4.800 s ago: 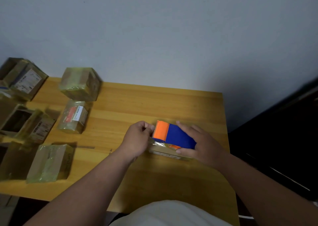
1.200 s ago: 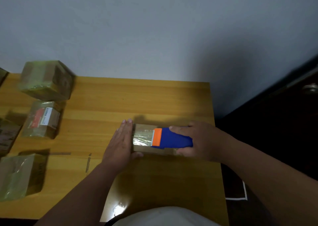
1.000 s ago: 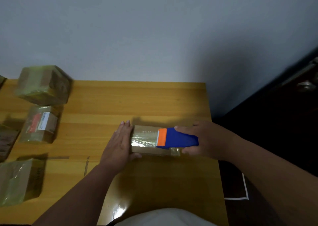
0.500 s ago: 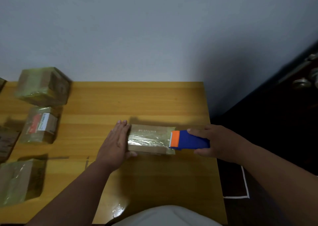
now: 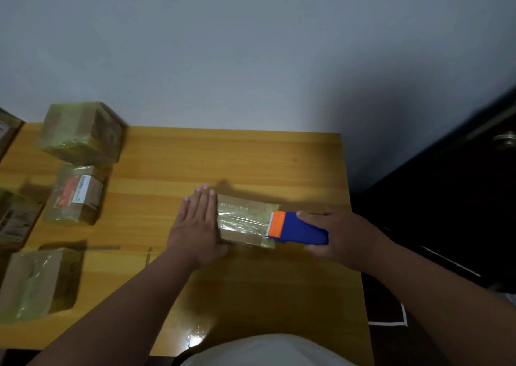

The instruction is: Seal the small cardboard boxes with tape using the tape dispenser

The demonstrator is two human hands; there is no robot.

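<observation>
Left hand [image 5: 199,226] lies flat, fingers straight and together, pressed against the left end of the small box [image 5: 245,220], probably as a backstop so the box doesn't slide with the tape pull. Right hand [image 5: 339,236] is wrapped around the blue body of the tape dispenser [image 5: 296,228], orange cutter end facing left at the box's right edge; the blade looks positioned to sever there. A shiny strip of tape [image 5: 243,222] runs across the box top between the hands. Box sits mid-table [image 5: 251,159], near the right side. Four taped boxes wait well apart along the left: one at back [image 5: 81,132], a labelled one [image 5: 75,194], one at front [image 5: 36,282], and a partly cropped one at the left edge [image 5: 14,217].
</observation>
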